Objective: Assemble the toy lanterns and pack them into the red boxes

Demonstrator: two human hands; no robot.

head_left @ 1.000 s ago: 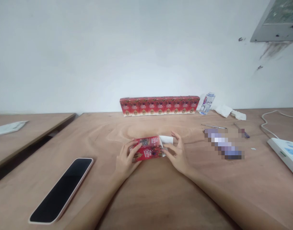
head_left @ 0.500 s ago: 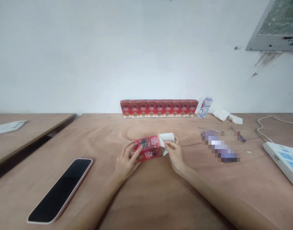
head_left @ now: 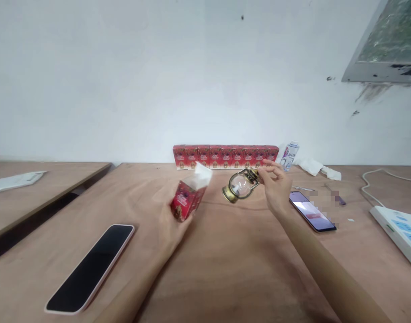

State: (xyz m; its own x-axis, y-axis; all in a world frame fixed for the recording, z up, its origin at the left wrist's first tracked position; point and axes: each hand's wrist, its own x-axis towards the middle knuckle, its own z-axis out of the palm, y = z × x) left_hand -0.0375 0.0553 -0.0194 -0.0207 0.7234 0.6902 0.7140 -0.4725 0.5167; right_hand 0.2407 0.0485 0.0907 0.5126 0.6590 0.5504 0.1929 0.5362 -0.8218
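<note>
A red printed box (head_left: 185, 201), its white top flap standing open, is tilted in my left hand (head_left: 170, 229), whose fingers wrap round its lower part. To the right, my right hand (head_left: 275, 186) pinches a small brass-coloured lantern (head_left: 241, 185) with a clear globe by its top end. The lantern hangs tilted in the air, base toward the lower left, apart from the box. Behind both hands, a row of several matching red boxes (head_left: 215, 157) stands against the wall.
A dark-screened phone (head_left: 91, 269) lies at the left front, a lit phone (head_left: 311, 211) at the right. Further right is a white power strip (head_left: 398, 231) with its cable. A clear bottle (head_left: 290, 155) and crumpled tissue (head_left: 311, 166) sit by the wall. A gap separates the left table (head_left: 57, 179).
The lantern has come into view in my right hand, which let go of the box's flap and moved right and up. My left hand has tipped the box upward and moved slightly left.
</note>
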